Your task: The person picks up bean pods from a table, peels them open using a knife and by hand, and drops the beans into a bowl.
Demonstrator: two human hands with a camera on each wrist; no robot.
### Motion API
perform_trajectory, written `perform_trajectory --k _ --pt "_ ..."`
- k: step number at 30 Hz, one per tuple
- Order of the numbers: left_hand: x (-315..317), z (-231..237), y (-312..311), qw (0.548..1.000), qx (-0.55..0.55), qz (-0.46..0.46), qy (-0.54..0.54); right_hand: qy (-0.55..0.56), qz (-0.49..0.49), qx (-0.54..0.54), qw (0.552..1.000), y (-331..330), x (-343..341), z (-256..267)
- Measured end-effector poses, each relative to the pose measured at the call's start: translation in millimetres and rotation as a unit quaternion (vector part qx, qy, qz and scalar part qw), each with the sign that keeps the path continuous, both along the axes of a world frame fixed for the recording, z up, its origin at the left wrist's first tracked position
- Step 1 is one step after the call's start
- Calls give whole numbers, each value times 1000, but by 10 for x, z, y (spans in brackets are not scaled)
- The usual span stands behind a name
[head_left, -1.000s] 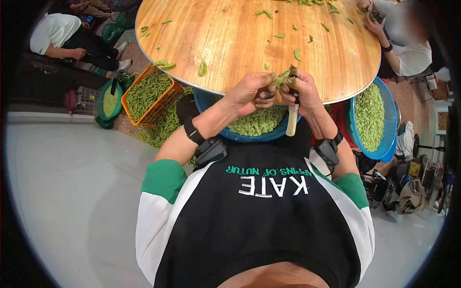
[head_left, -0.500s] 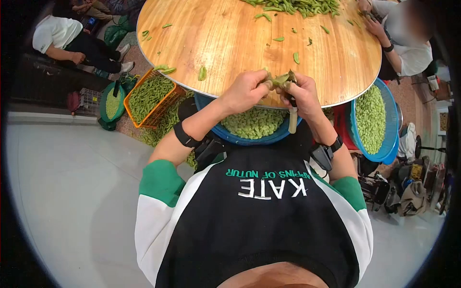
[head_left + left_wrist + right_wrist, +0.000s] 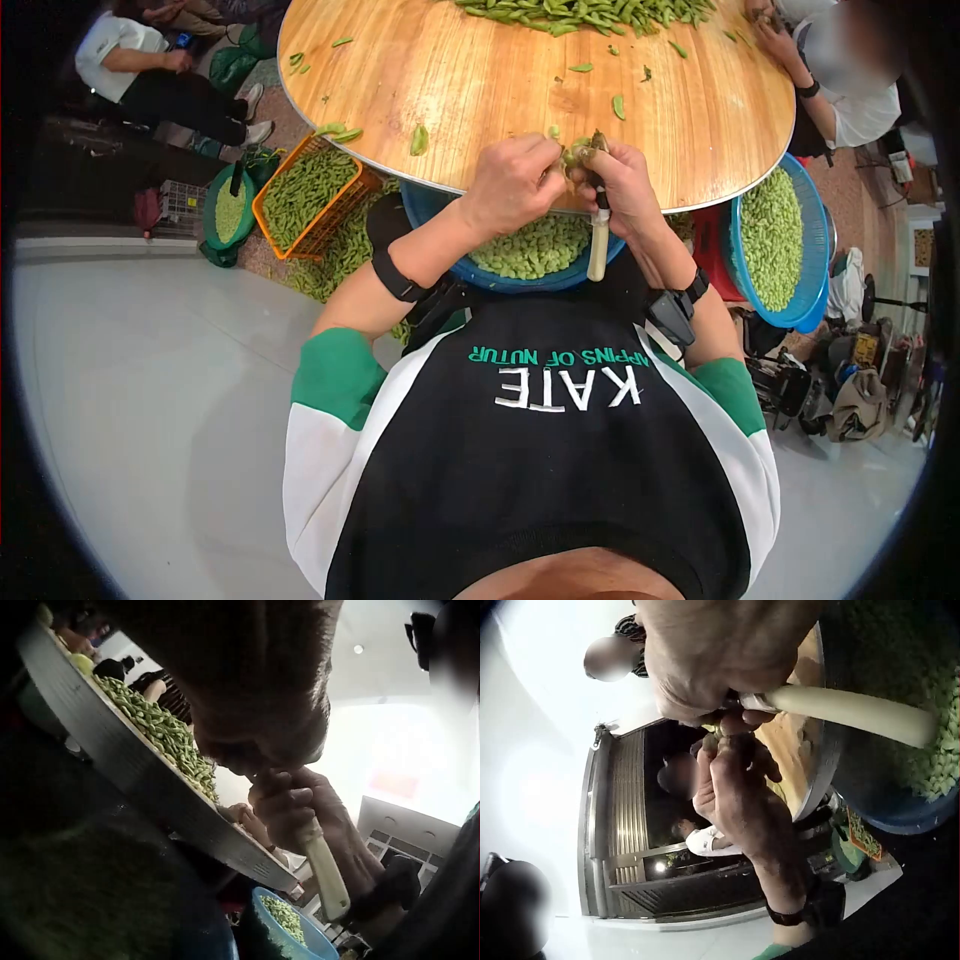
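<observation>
My right hand (image 3: 622, 185) holds a small knife by its pale handle (image 3: 598, 255), which points down toward my lap; the dark blade shows beside the thumb. A green bean pod (image 3: 576, 153) sits between both hands, above the near edge of the round table. With curled fingers, my left hand (image 3: 515, 185) pinches the pod's other side. In the right wrist view, the left thumb and fingertips meet close under the right hand, with a bit of green between. Directly below is a blue basin (image 3: 530, 285) of shelled beans (image 3: 535, 250), partly covered by the hands.
The wooden table (image 3: 470, 90) bears a heap of pods (image 3: 590, 14) at its far side and several loose pods. To the left stand an orange crate (image 3: 308, 205) of pods and a green basin (image 3: 229, 211); to the right, a blue basket (image 3: 768, 240) of beans. Other people sit around.
The pod heap at the table's far side has grown and spread toward the left. My left hand has turned back-up, and both hands remain close together at the pod.
</observation>
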State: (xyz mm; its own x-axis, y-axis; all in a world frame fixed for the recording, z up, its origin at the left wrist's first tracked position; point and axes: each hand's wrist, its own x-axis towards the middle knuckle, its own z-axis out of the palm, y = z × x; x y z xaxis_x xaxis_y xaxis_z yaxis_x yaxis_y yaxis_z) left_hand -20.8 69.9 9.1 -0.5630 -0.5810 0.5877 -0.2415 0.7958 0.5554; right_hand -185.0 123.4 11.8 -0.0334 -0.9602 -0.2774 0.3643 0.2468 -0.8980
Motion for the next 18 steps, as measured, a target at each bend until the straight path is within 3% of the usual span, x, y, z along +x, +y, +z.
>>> perform_trajectory --k 3,5,8,11,15,18 --pt "22 -31 -27 998 -65 16 -10 -13 -30 14 999 -9 79 28" --pt "47 -66 -102 979 -198 23 -30 -68 -34 46 996 -24 106 72" --pt "85 -31 -175 958 -280 26 -47 -107 -22 61 992 -58 112 74" --pt "134 -79 -226 941 -333 -7 -63 -171 1 124 978 -99 68 -20" --pt "122 -74 -265 945 -311 4 -102 -96 -25 59 993 -146 87 -2" --pt "84 -56 -268 945 -316 21 -86 -116 -6 24 993 -128 71 -31"
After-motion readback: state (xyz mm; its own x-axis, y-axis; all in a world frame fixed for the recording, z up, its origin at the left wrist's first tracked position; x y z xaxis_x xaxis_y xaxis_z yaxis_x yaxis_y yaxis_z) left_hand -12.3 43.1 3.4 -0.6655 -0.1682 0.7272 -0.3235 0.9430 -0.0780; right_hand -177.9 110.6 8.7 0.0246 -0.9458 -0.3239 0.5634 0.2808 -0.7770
